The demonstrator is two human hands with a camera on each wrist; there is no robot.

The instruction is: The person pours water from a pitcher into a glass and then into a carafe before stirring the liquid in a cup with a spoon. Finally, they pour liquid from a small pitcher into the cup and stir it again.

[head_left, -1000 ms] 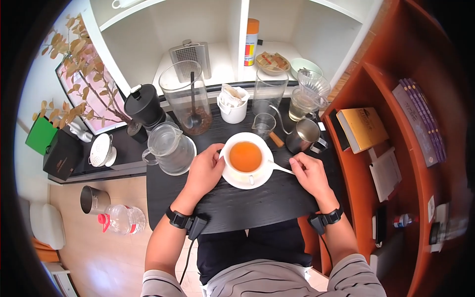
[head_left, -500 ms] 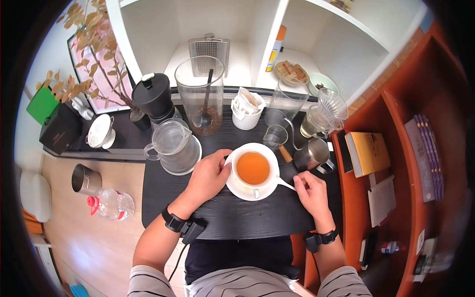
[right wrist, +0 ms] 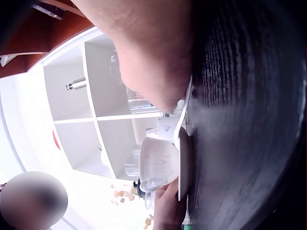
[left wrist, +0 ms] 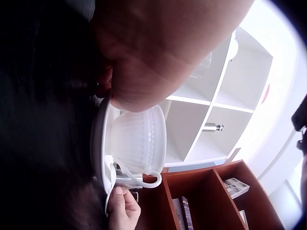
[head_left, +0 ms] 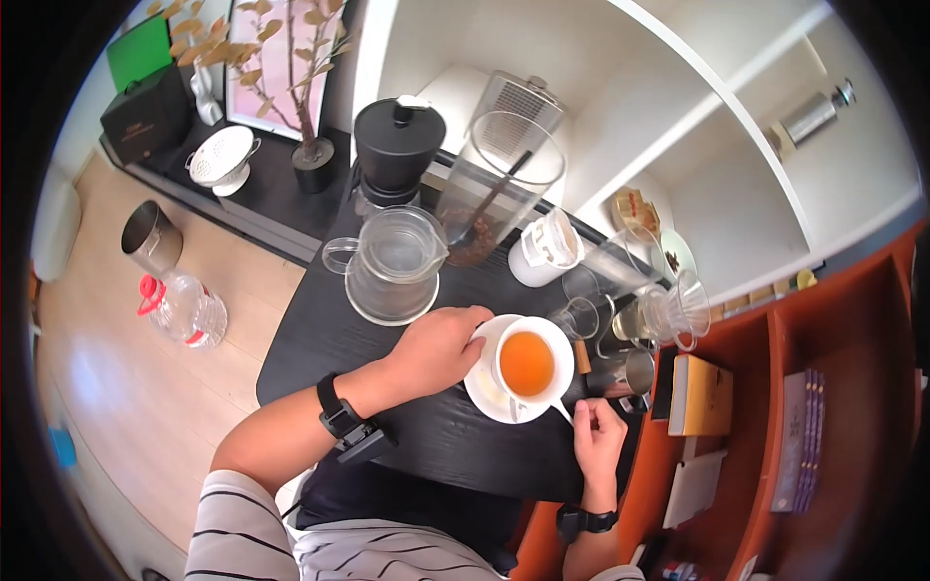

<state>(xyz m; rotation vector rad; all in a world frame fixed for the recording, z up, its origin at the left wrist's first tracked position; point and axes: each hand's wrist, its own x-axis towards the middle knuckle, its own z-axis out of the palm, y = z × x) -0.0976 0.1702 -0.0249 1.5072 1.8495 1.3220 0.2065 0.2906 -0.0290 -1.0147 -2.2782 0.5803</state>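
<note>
A person sits at a black table (head_left: 320, 339), seen from above; a white cup (head_left: 528, 366) full of amber tea stands on a white saucer (head_left: 481, 385) near the table's right edge, in front of the person. The left hand (head_left: 441, 347) rests on the saucer's left rim with fingers curled over the edge, gripping it; the left wrist view shows the ribbed side of the cup and its looped handle standing upright on the saucer. The right hand (head_left: 598, 436) is just below the saucer, its fingertips pinching the handle of a white spoon (head_left: 561, 412) that lies across the saucer's near rim.

By the look of it the drink is already made and poured; the cup is full, nothing has spilled, and the saucer is clean; what seems left is whatever the spoon is for, since its bowl is hidden behind the cup and I cannot tell whether it is in the tea.

Beyond the cup stand a glass pitcher (head_left: 392, 266), a black grinder (head_left: 397, 145), a tall glass jar (head_left: 494, 189) with a scoop in it, a white pot of paper packets (head_left: 544, 250), small glasses and a metal jug (head_left: 630, 373); white shelves rise behind, and a wooden bookcase with a yellow book (head_left: 702, 395) stands at the right.
</note>
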